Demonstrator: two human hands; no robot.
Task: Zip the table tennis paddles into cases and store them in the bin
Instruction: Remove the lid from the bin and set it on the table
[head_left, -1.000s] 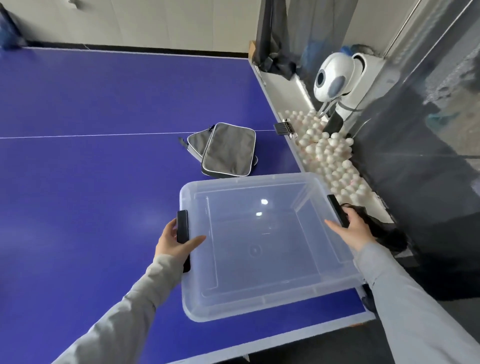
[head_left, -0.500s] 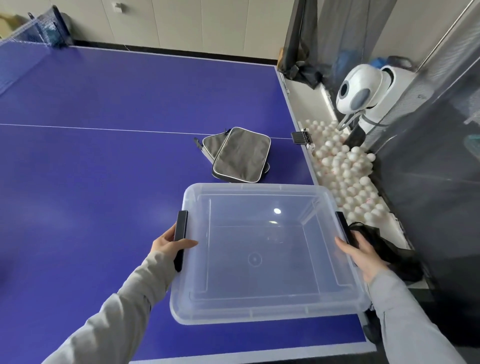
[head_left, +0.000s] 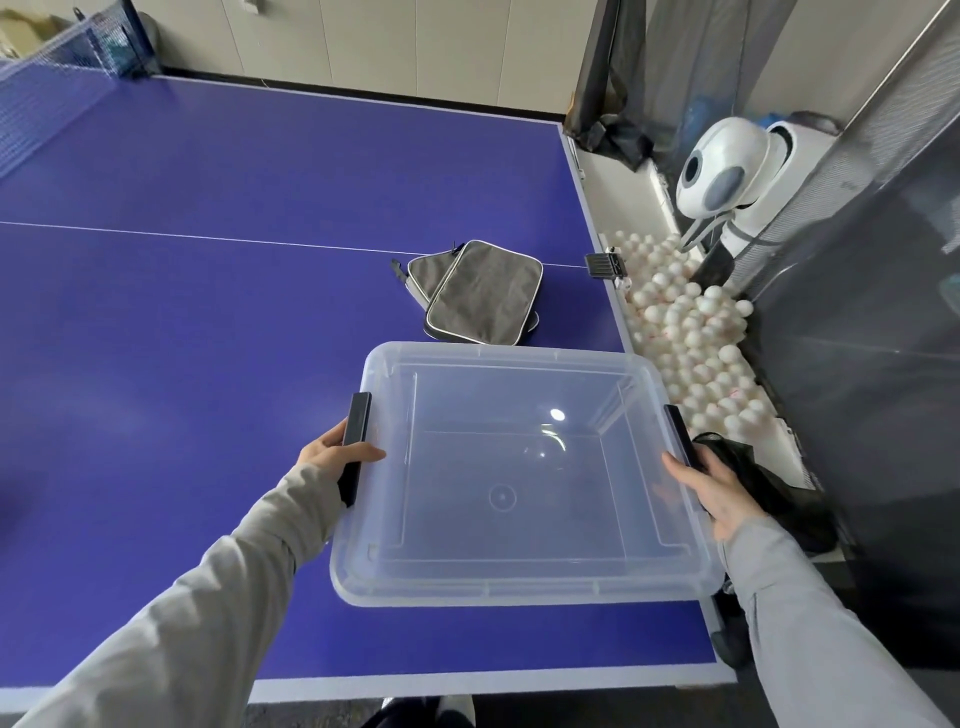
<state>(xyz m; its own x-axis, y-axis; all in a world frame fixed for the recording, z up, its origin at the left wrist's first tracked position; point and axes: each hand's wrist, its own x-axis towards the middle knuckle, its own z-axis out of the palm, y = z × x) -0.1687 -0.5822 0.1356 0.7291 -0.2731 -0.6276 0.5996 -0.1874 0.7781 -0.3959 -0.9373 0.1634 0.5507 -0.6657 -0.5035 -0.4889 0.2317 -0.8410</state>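
Observation:
A clear plastic bin (head_left: 519, 587) with black side latches sits on the blue table tennis table (head_left: 208, 338), near its right front corner. Nothing lies inside it. My left hand (head_left: 335, 454) grips the bin's left rim at the black latch, thumb over the edge. My right hand (head_left: 711, 488) holds the right rim beside the other latch. Just beyond the bin lie two grey paddle cases (head_left: 480, 299) with white piping, one stacked partly over the other. No paddle shows outside them.
Beside the table's right edge a tray holds several white balls (head_left: 691, 332), with a white ball-feeding machine (head_left: 727, 166) behind. A black clip (head_left: 602, 266) sits on the table edge. The net (head_left: 57, 62) stands far left. Dark netting hangs at right.
The bin has come down and squared up on the table near the front corner. Both hands keep their hold on its sides. The camera has tilted up, showing more of the table.

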